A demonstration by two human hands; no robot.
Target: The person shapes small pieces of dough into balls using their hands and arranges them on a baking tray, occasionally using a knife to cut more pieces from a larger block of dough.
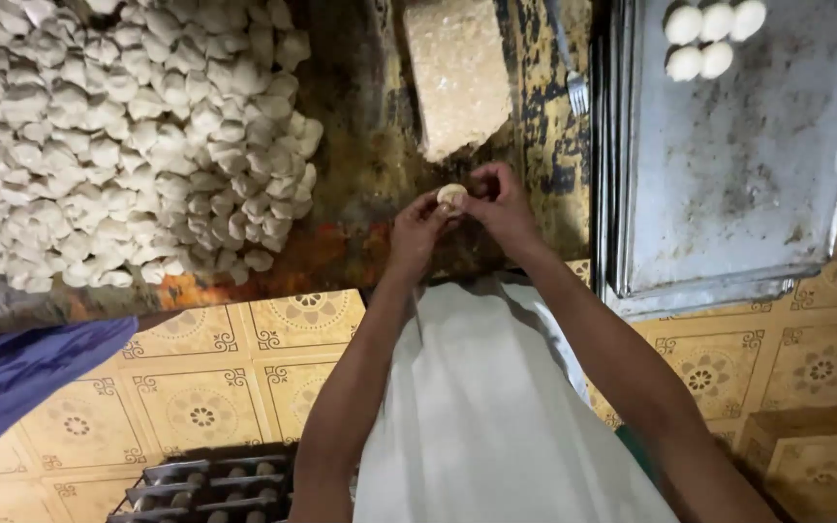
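tray [728, 194], perhaps five dough balls [709, 39]

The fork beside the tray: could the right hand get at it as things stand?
Probably not right away: the right hand and left hand both hold a dough piece. Otherwise the way to the fork looks free; nothing lies between.

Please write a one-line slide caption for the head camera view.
Both hands, left hand and right hand, pinch a small dough round beside a dough-piece pile and baking tray.
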